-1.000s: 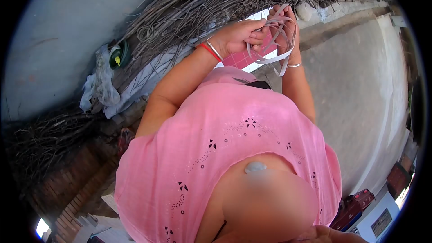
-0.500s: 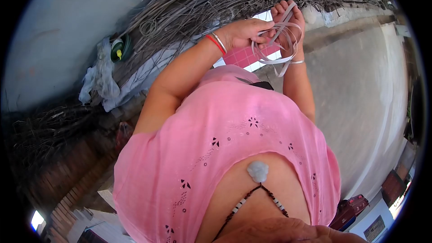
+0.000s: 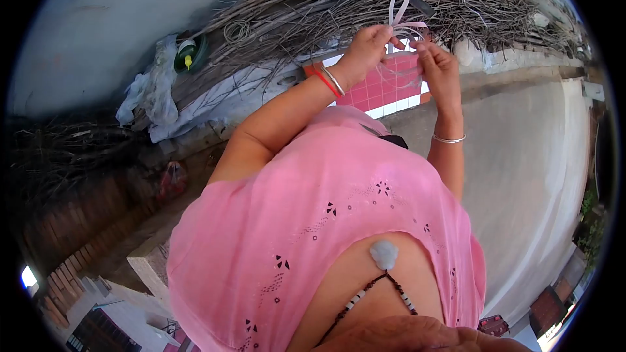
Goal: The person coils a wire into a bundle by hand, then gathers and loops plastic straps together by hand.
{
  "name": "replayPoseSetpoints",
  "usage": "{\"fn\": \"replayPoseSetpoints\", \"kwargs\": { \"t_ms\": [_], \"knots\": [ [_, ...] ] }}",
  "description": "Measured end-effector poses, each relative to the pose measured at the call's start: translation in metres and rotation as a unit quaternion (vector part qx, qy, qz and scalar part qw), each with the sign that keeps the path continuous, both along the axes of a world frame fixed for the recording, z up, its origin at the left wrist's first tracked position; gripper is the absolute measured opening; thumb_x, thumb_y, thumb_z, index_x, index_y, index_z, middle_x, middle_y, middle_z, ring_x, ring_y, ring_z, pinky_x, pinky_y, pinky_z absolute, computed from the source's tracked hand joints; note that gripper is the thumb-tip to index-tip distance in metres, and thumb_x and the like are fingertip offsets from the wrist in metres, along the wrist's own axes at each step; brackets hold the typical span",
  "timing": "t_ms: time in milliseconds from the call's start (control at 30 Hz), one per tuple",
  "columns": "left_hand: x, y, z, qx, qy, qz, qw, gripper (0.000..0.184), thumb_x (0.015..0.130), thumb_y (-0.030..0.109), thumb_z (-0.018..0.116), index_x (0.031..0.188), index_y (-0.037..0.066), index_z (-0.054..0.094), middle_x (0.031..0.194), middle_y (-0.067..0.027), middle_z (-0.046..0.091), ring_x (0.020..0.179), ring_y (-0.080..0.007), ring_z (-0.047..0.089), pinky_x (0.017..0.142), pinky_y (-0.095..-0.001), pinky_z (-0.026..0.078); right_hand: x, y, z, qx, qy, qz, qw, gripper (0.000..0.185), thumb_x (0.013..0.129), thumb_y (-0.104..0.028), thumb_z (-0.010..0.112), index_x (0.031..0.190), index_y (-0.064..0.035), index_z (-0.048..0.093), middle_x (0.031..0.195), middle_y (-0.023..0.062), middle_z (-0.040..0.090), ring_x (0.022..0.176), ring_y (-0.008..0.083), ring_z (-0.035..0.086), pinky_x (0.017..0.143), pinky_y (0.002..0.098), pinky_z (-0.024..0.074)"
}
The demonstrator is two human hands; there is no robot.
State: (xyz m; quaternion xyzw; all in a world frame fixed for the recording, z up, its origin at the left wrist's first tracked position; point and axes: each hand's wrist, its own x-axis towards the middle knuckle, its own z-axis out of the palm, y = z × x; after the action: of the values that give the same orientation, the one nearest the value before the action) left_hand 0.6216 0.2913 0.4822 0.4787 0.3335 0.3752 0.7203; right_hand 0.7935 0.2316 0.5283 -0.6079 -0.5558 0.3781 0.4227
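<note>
A flat, pale pinkish-white ribbon (image 3: 409, 25) is gathered in loose loops between my two hands. My left hand (image 3: 365, 52), with a red cord and a silver bangle at the wrist, pinches the loops from the left. One narrow loop stands up above its fingertips. My right hand (image 3: 442, 72), wearing a thin silver bangle, is closed with thumb and fingers together on the ribbon's right side. Thin strands hang between the hands, blurred against a pink tiled surface (image 3: 362, 98) with white edging below.
A long heap of dry sticks (image 3: 313, 6) lies beyond my hands, with a dark flat bar (image 3: 422, 4) on it. At the left are a wire coil (image 3: 236, 30), a green-and-white container (image 3: 186, 55) with a yellow tip, and crumpled plastic (image 3: 160, 94). Concrete ground (image 3: 515, 156) stretches to the right.
My hands have moved apart. The right hand has turned from palm-up to a pinch and come lower. The ribbon loops hang differently, with one loop now standing above the left hand.
</note>
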Motion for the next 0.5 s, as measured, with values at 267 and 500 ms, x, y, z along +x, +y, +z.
{"fn": "replayPoseSetpoints", "kwargs": {
  "t_ms": [267,500],
  "knots": [
    [-0.004,-0.005,-0.025,0.174,0.104,0.155,0.967,0.036,0.096,0.029,0.047,0.085,-0.001,0.064,0.061,-0.0024,0.053,0.057,-0.0107,0.049,0.053,-0.0288,0.041,-0.044,0.007,-0.011,-0.035,-0.106,0.003,0.994,0.021,0.092,-0.014,0.055,0.105,-0.0026,0.067,0.056,0.0017,0.056,0.048,0.0052,0.05,0.047,0.0239,0.0392],
    [-0.015,-0.013,-0.008,0.107,0.033,0.135,0.984,0.031,0.097,0.023,0.048,0.084,-0.002,0.06,0.064,-0.0042,0.059,0.059,-0.0094,0.054,0.053,-0.0301,0.044,-0.055,0.026,-0.052,-0.072,0.027,0.027,0.997,0.019,0.092,-0.014,0.056,0.1,0.0009,0.065,0.059,0.0017,0.058,0.046,0.0058,0.049,0.041,0.0201,0.038]
  ]
}}
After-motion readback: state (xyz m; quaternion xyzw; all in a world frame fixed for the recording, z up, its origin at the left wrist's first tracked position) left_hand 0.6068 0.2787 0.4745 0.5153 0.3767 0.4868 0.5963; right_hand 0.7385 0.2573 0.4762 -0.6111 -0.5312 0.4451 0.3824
